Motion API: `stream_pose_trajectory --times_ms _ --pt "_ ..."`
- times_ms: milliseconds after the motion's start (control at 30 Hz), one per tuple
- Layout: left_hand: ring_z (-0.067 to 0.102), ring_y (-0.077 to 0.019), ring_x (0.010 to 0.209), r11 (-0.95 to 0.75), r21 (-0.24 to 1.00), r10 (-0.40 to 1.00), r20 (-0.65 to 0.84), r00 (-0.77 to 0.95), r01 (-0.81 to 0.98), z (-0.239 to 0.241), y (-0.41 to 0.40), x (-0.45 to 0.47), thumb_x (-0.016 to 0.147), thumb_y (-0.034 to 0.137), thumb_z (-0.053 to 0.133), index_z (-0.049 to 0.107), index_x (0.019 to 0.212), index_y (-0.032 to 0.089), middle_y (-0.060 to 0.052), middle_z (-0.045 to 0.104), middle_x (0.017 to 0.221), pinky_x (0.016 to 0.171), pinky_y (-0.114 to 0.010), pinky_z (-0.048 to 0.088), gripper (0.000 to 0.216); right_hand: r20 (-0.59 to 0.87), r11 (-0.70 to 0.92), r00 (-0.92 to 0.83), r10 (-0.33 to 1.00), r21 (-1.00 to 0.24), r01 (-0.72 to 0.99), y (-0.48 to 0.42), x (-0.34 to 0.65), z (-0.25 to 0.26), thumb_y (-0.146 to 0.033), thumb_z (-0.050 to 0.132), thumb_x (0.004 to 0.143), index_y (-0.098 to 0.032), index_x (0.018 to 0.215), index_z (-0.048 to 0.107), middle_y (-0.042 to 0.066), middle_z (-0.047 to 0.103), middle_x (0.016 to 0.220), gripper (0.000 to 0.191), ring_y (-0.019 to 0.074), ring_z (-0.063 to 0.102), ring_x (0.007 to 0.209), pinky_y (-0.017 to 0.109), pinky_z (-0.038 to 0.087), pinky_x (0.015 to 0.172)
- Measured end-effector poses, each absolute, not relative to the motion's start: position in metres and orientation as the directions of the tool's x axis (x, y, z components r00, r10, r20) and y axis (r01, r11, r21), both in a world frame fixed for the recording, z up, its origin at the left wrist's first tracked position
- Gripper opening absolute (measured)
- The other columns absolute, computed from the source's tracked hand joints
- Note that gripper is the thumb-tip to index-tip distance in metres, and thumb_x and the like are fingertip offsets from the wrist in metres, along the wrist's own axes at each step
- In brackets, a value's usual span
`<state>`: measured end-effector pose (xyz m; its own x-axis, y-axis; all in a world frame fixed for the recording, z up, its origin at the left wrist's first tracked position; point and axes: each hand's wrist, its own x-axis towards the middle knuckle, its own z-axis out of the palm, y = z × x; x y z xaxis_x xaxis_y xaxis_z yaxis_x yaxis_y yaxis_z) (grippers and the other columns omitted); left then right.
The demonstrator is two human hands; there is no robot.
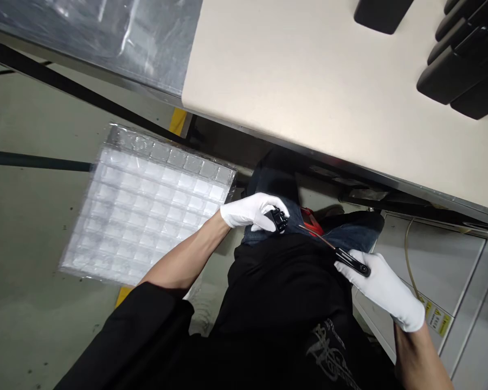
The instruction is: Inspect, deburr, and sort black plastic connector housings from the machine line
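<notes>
My left hand, in a white glove, is closed around a small black molded part above my lap. Part of that piece is covered by the fingers. In a matching glove, my right hand grips a hand tool by its black handle, which has a hole in its end. From the handle a thin, slightly bent metal shaft points left toward the black part. A gap separates the tool's tip from the part.
A beige-topped table runs ahead, with black cases at its far right and a metal surface at left. Clear compartment trays stand beside my left arm. Something red shows near my legs. A grey cabinet is at right.
</notes>
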<state>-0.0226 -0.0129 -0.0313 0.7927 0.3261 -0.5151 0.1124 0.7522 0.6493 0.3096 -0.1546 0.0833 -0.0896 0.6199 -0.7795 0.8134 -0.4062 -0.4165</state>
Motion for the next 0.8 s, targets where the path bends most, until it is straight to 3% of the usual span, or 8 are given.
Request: stream_pose_trajectory --times_ms 200,300,367,433,533,633,733,800 --pt "0.054 -0.0117 0.043 0.535 0.768 0.356 -0.583 0.73 0.353 -0.017 -0.011 -0.025 0.069 0.033 0.098 0.07 0.111 0.018 0.009 0.049 0.059 0.042 -0.021 0.04 0.053 -0.767 -0.335 -0.11 0.632 -0.399 0.853 -0.152 0.303 0.089 -0.064 0.053 0.1 -0.023 0.069 0.044 -0.005 0.044 0.06 0.052 0.0129 0.03 0.059 0.028 0.033 0.056" --pt "0.068 -0.0195 0.059 0.13 0.764 0.491 -0.603 0.628 0.632 0.0 -0.016 -0.024 0.082 0.03 0.089 0.068 0.124 0.019 0.003 0.061 0.072 0.056 -0.027 0.051 0.048 -0.758 -0.329 -0.058 0.65 -0.349 0.877 -0.147 0.294 0.092 -0.064 0.052 0.098 -0.024 0.067 0.042 -0.004 0.043 0.056 0.051 0.0134 0.027 0.056 0.028 0.031 0.054" --pt "0.076 -0.0291 0.077 -0.142 0.635 0.563 -0.58 0.589 0.76 0.01 -0.021 -0.021 0.092 0.026 0.079 0.066 0.134 0.018 -0.006 0.072 0.085 0.067 -0.033 0.055 0.045 -0.748 -0.318 -0.059 0.661 -0.35 0.881 -0.143 0.289 0.092 -0.064 0.052 0.097 -0.024 0.067 0.042 -0.003 0.045 0.057 0.05 0.0137 0.028 0.056 0.028 0.032 0.054" --pt "0.078 -0.0371 0.091 -0.252 0.545 0.584 -0.573 0.575 0.799 0.016 -0.026 -0.017 0.097 0.025 0.071 0.063 0.138 0.016 -0.013 0.076 0.094 0.076 -0.039 0.057 0.042 -0.731 -0.305 -0.06 0.68 -0.355 0.884 -0.142 0.286 0.089 -0.064 0.053 0.096 -0.024 0.068 0.043 -0.002 0.049 0.058 0.049 0.0138 0.032 0.056 0.028 0.033 0.055" --pt "0.079 -0.0364 0.102 -0.102 0.645 0.609 -0.561 0.56 0.757 0.026 -0.035 -0.02 0.095 0.026 0.075 0.062 0.137 0.018 -0.013 0.079 0.103 0.083 -0.039 0.058 0.044 -0.696 -0.305 -0.081 0.713 -0.412 0.858 -0.15 0.294 0.076 -0.063 0.054 0.096 -0.024 0.068 0.051 0.0 0.058 0.06 0.047 0.0148 0.047 0.055 0.027 0.04 0.055" --pt "0.078 -0.0263 0.089 0.219 0.79 0.673 -0.547 0.498 0.573 0.052 -0.045 -0.033 0.086 0.03 0.084 0.063 0.125 0.022 -0.003 0.077 0.095 0.075 -0.031 0.056 0.045 -0.618 -0.34 -0.098 0.78 -0.55 0.763 -0.17 0.316 0.045 -0.065 0.06 0.093 -0.022 0.076 0.07 0.006 0.073 0.076 0.048 0.0213 0.069 0.07 0.029 0.058 0.07" --pt "0.072 -0.0203 0.073 0.423 0.818 0.739 -0.56 0.375 0.388 0.103 -0.051 -0.056 0.082 0.029 0.085 0.062 0.105 0.024 0.004 0.07 0.08 0.064 -0.029 0.052 0.034 -0.528 -0.394 0.026 0.849 -0.599 0.698 -0.186 0.342 0.005 -0.071 0.069 0.08 -0.022 0.087 0.083 0.011 0.081 0.093 0.052 0.0307 0.08 0.09 0.034 0.066 0.087" --pt "0.071 -0.0209 0.072 0.45 0.842 0.811 -0.525 0.259 0.297 0.145 -0.041 -0.076 0.078 0.03 0.088 0.062 0.096 0.026 0.003 0.071 0.078 0.062 -0.031 0.053 0.032 -0.504 -0.446 0.138 0.853 -0.564 0.695 -0.188 0.352 -0.016 -0.072 0.068 0.076 -0.024 0.087 0.086 0.013 0.082 0.097 0.053 0.0347 0.081 0.099 0.036 0.067 0.091"
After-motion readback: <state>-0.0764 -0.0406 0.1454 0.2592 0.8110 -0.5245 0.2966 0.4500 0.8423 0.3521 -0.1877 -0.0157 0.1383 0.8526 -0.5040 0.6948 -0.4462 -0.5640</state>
